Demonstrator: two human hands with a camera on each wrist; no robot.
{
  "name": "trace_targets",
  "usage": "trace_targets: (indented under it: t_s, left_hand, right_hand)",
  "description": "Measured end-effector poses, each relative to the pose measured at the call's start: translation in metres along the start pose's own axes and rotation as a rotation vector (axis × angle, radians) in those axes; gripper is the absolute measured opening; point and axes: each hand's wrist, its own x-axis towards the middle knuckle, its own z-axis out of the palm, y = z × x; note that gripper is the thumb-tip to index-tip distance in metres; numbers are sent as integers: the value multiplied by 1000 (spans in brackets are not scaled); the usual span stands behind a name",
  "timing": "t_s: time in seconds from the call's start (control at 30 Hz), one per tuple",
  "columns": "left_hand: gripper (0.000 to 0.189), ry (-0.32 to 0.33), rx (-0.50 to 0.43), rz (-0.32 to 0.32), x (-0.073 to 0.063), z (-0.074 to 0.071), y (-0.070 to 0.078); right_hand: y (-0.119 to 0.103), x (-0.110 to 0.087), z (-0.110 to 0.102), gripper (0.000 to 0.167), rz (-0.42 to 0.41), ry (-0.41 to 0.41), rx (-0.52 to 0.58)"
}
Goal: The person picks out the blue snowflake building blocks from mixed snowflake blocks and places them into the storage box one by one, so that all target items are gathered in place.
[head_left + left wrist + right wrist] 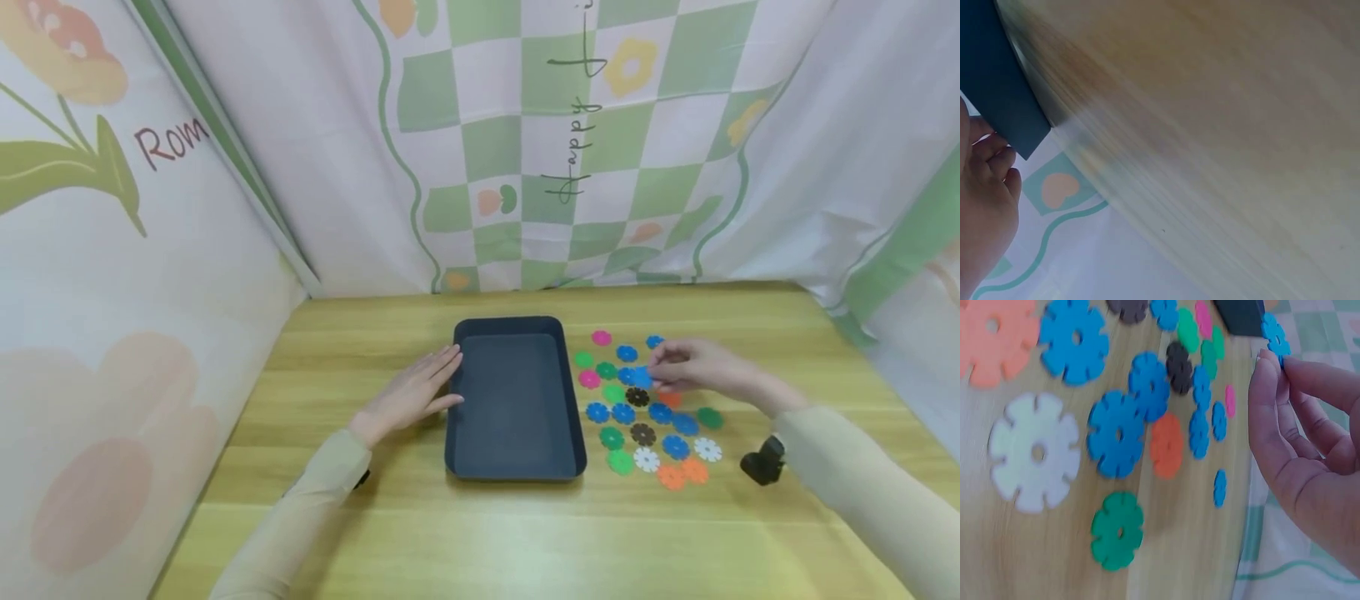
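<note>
A dark rectangular tray (513, 408) with a raised rim stands in the middle of the wooden table. My left hand (412, 390) rests at its left rim, fingers straight; the left wrist view shows those fingers against the tray's dark outer wall (1004, 81). Between thumb and fingertip my right hand (701, 367) pinches a blue snowflake disc (1275, 336), raised above the other discs. Under and around that hand lie many flat notched discs, among them a white disc (1036, 453), a green disc (1117, 531) and an orange disc (1166, 445).
The loose discs spread just right of the tray, with a pink disc (602, 337) at the far side and orange discs (671, 477) nearest me. A printed curtain (555, 167) hangs behind the table's back edge. A black wrist device (763, 462) sits by my right sleeve.
</note>
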Motion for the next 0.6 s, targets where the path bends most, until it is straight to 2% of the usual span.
trace_targets:
  t_s: [0.33,0.6]
  left_hand:
    - [75,28,44,13,0,0,-1]
    - [75,4,54,-5,0,4,-2]
  right_hand:
    - [-41,20,34,33,14,-68,2]
    - [-66,37,67,25,-23,-133,12]
